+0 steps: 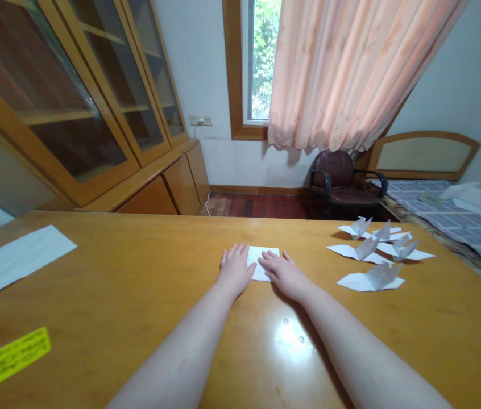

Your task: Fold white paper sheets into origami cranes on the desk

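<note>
A small folded white paper (263, 257) lies flat on the wooden table (138, 272), near its far edge. My left hand (235, 269) rests on the paper's left side, fingers stretched out flat. My right hand (282, 271) lies on the paper's right and near side, its fingers also flat and pressing down. Both palms face the table. Part of the sheet is hidden under my hands.
Several folded white paper birds (372, 255) sit on the table to the right. A long white sheet (10, 262) and a yellow strip (5, 360) lie at the left. Behind are a glass-door cabinet (74, 108), an office chair (343, 183) and a bed (457, 218).
</note>
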The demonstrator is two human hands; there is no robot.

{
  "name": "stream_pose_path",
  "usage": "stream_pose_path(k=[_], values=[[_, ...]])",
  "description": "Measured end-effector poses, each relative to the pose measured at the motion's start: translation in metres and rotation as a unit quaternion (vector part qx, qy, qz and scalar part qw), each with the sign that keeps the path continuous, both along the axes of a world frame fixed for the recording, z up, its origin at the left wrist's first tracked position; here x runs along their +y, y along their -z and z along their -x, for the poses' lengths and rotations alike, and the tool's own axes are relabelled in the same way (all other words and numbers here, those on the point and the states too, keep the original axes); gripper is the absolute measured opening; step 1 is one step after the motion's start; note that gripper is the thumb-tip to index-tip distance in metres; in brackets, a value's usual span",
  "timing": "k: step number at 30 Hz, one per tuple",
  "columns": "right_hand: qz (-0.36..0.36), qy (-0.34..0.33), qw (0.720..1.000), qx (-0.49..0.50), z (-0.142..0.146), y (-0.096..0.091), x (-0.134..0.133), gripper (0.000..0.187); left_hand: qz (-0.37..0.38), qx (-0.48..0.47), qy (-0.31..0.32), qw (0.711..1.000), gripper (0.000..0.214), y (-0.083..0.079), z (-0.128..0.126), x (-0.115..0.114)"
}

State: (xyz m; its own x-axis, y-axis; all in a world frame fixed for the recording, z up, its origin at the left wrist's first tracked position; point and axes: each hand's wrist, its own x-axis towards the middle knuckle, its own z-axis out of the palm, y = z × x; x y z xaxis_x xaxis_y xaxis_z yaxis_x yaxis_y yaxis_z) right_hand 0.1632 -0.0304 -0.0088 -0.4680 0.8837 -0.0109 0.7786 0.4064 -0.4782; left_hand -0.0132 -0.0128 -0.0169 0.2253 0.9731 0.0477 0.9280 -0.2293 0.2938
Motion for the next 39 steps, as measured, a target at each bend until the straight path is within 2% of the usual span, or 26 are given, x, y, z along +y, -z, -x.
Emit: stream_pose_path(k=[5,10,13,16,20,23,26,30,32,33,34,37,38,39], values=[[0.004,-0.018,0.998,0.054,-0.001,0.000,0.001,0.046,0.012,-0.026,-0.028,0.999,0.056,0.004,0.002,0.004],[-0.015,-0.011,0.995,0.093,-0.001,-0.007,-0.001,0.044,-0.003,-0.129,-0.055,0.990,0.044,0.001,0.003,0.007],[-0.030,-0.030,0.994,0.105,0.000,-0.006,0.000,0.039,0.011,-0.238,-0.031,0.971,0.039,0.001,0.002,0.008],[-0.041,-0.046,0.992,0.115,-0.001,-0.001,0.002,0.033,0.035,-0.326,-0.012,0.945,0.050,0.003,0.001,0.010],[-0.055,-0.054,0.990,0.118,-0.002,-0.003,-0.001,0.032,0.051,-0.391,-0.031,0.918,0.064,0.002,0.000,0.010],[-0.055,-0.072,0.989,0.114,-0.002,-0.011,-0.006,0.057,0.082,-0.472,-0.038,0.877,0.061,0.000,0.000,0.010],[-0.076,-0.075,0.989,0.102,-0.001,-0.015,-0.009,0.076,0.123,-0.564,-0.057,0.815,0.054,-0.005,-0.002,0.009],[-0.100,-0.019,0.989,0.110,0.001,-0.012,-0.006,0.046,0.163,-0.660,-0.090,0.728,0.045,-0.013,-0.007,0.007],[-0.083,0.015,0.986,0.142,0.000,-0.011,-0.004,0.042,0.187,-0.689,-0.082,0.695,0.043,-0.017,-0.008,0.005],[-0.069,0.034,0.983,0.165,0.000,-0.011,-0.003,0.042,0.189,-0.690,-0.069,0.695,0.042,-0.019,-0.008,0.004],[-0.057,0.055,0.979,0.189,-0.001,-0.011,-0.003,0.041,0.178,-0.681,-0.053,0.708,0.041,-0.020,-0.008,0.003],[-0.031,0.123,0.958,0.257,-0.002,-0.009,-0.001,0.032,0.110,-0.613,-0.001,0.782,0.040,-0.019,-0.008,0.001],[-0.019,0.139,0.949,0.281,-0.002,-0.007,0.000,0.029,0.094,-0.592,0.015,0.800,0.042,-0.018,-0.008,0.001],[0.000,0.146,0.940,0.307,-0.002,-0.006,0.001,0.027,0.092,-0.588,0.026,0.803,0.044,-0.017,-0.008,0.000]])
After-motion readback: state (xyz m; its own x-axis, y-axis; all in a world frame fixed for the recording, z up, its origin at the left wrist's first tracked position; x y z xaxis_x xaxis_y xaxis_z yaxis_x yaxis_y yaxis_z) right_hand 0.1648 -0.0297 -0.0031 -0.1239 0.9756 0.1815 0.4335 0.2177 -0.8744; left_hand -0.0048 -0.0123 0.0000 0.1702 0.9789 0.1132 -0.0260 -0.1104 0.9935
